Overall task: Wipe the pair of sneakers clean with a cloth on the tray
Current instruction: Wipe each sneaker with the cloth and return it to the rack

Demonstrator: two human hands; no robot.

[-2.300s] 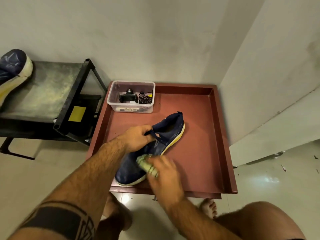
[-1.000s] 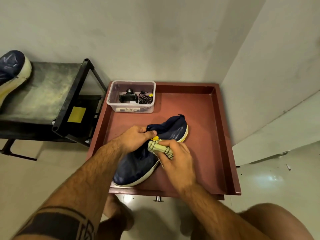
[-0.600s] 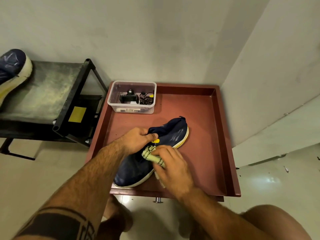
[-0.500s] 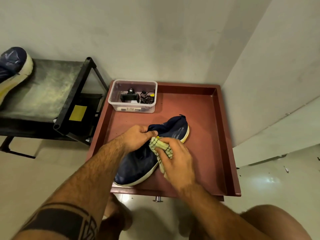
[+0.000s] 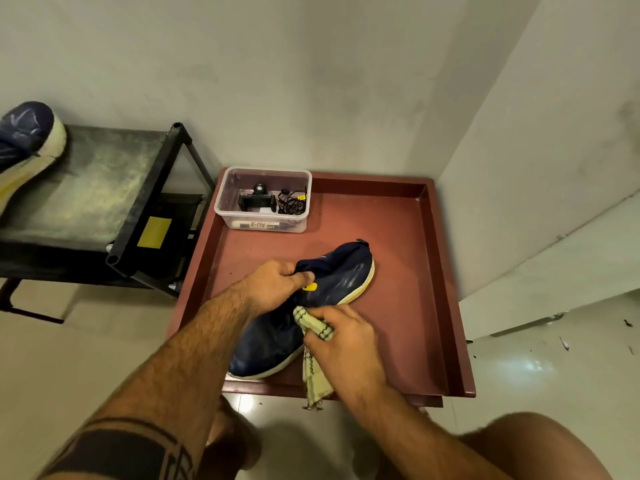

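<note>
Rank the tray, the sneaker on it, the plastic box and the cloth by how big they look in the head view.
Largest to smallest:
1. tray
2. sneaker
3. plastic box
4. cloth, though the right hand hides part of it, so its full size is unsure.

Navy blue fabric sneaker point(image 5: 325, 299), frame centre: white sole, yellow strip along its edge, small yellow patch on the side. Pale yellow-green cloth with dark stripes point(image 5: 313, 327). Reddish-brown metal tray point(image 5: 398, 258). Clear plastic box point(image 5: 265, 199), upper middle: black items inside. Upper left: second navy sneaker point(image 5: 24, 140), white sole; black rack point(image 5: 149, 202), yellow label.
</note>
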